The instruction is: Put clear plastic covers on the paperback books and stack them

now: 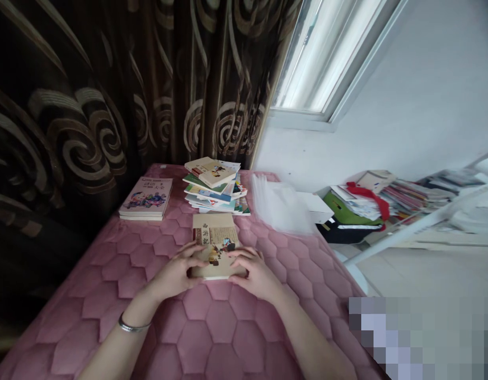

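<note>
A beige book [222, 237] with dark vertical characters and a small painted figure on its cover lies face up on the pink quilted surface. My left hand [181, 269] grips its left edge near the lower corner, fingers over the cover and thumb at the bottom edge. On the opposite side, my right hand [255, 271] grips the right edge in the same way. Just beyond the book stands an uneven stack of books [216, 192], with a similar beige book [212, 171] askew on top. To the left are pink-covered books [146, 198], stacked neatly.
Translucent plastic sheets or bags [281, 203] lie at the right edge of the quilted cover [218, 338]. Beyond it, a green bag [349, 208] and piled papers sit beside a white slanted bar [418, 221]. A dark patterned curtain [149, 89] hangs behind.
</note>
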Available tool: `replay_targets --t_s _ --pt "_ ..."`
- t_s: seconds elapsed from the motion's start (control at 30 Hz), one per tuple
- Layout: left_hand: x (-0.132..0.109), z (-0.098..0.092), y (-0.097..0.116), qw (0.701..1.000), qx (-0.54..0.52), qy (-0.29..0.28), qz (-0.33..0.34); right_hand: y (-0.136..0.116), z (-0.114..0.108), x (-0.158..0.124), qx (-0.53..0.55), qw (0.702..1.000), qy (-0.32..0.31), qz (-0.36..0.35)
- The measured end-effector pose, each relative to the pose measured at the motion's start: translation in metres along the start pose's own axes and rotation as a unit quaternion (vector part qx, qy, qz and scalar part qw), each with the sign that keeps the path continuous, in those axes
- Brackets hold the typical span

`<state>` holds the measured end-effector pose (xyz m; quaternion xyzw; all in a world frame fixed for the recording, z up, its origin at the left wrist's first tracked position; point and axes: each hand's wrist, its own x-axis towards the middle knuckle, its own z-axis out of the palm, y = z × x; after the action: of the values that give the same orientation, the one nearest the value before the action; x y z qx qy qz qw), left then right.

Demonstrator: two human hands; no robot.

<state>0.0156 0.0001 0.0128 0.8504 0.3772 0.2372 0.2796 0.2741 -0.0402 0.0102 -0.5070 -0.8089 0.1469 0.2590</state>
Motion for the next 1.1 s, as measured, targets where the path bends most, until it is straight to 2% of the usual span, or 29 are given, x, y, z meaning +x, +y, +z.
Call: replay_targets --t_s 0.17,0.33,0.6,0.77,0.93,1.1 --pt "-0.002 -0.009 -0.005 0.999 -0.028 -0.029 -0.008 0.016 -0.015 -0.003 0.051 0.998 -0.025 0.009" --pt "-0.003 -0.013 -0.002 0.997 -0.042 -0.057 -0.019 0.017 -0.025 -0.004 0.081 0.996 -0.042 0.001" --pt "-0.005 -0.010 -0.007 0.997 -0.058 -0.036 -0.034 0.009 -0.032 -0.006 0.093 0.993 -0.062 0.032" --pt "-0.008 -0.006 -0.005 0.998 -0.051 -0.017 -0.041 0.004 -0.023 -0.007 0.026 0.995 -0.067 0.063" --pt "-0.007 0.000 -0.005 0.998 -0.036 0.000 -0.050 0.008 -0.005 -0.006 -0.001 0.998 -0.032 0.050" --pt "-0.007 0.001 -0.004 0.999 -0.024 0.002 -0.043 0.013 0.000 -0.005 -0.004 0.998 -0.027 0.052"
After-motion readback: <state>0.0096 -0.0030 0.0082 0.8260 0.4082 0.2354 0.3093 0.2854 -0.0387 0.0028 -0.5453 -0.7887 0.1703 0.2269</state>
